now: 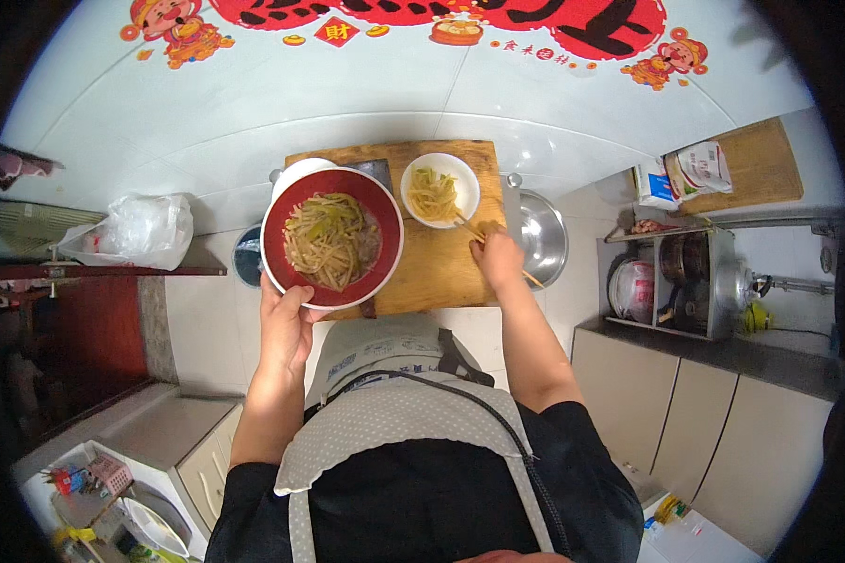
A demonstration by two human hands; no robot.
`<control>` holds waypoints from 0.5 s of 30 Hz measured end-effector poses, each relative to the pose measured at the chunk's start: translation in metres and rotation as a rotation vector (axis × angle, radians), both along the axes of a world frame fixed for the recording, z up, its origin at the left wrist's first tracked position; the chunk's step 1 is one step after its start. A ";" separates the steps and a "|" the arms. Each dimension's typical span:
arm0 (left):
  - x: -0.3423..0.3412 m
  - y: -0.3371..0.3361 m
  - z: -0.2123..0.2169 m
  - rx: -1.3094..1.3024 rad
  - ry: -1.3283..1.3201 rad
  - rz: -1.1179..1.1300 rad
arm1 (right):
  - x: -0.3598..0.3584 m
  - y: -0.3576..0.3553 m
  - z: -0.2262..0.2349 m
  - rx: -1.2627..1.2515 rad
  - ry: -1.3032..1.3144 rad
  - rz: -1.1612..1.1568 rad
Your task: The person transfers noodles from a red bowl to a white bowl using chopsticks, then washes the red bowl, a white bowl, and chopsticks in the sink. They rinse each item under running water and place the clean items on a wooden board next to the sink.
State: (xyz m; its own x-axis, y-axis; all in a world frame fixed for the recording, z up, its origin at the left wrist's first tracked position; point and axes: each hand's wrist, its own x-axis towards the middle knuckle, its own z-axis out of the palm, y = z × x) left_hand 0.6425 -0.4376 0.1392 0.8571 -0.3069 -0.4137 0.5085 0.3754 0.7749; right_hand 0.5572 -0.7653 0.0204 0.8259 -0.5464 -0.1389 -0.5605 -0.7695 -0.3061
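Observation:
My left hand [286, 328] grips the near rim of a large red bowl [332, 238] full of pale shredded vegetable strips, held just above the left side of a wooden cutting board [441, 267]. My right hand [498, 258] holds a pair of chopsticks [469, 228] whose tips reach into a small white bowl [440, 190] with a portion of the same strips. The white bowl stands on the board's far right part.
A white plate edge [296, 172] shows behind the red bowl. A metal pot lid [543, 236] lies right of the board. A plastic bag [141, 230] sits on the left counter. Shelves with pots [671, 281] stand to the right.

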 end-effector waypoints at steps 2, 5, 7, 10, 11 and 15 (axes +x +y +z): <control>-0.002 0.000 0.000 0.034 0.004 0.030 | 0.009 -0.003 0.006 0.044 0.135 -0.016; -0.003 -0.002 0.004 0.044 -0.001 0.054 | 0.011 -0.013 -0.003 0.088 0.239 -0.051; -0.005 -0.001 0.003 0.043 -0.004 0.068 | 0.009 -0.016 -0.007 0.096 0.229 -0.059; -0.003 0.004 0.000 0.033 -0.004 0.077 | -0.003 -0.015 -0.011 0.083 0.120 -0.058; -0.003 0.006 0.000 0.021 0.001 0.074 | -0.009 -0.017 -0.016 0.076 0.075 -0.060; -0.001 0.013 0.005 0.004 0.021 0.100 | -0.023 -0.009 0.007 0.170 -0.100 -0.052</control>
State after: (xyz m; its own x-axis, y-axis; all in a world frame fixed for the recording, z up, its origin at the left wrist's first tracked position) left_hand 0.6414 -0.4246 0.1443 0.8746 -0.2185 -0.4327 0.4845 0.4220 0.7663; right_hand 0.5345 -0.7748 0.0275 0.8116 -0.5642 -0.1515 -0.5583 -0.6728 -0.4853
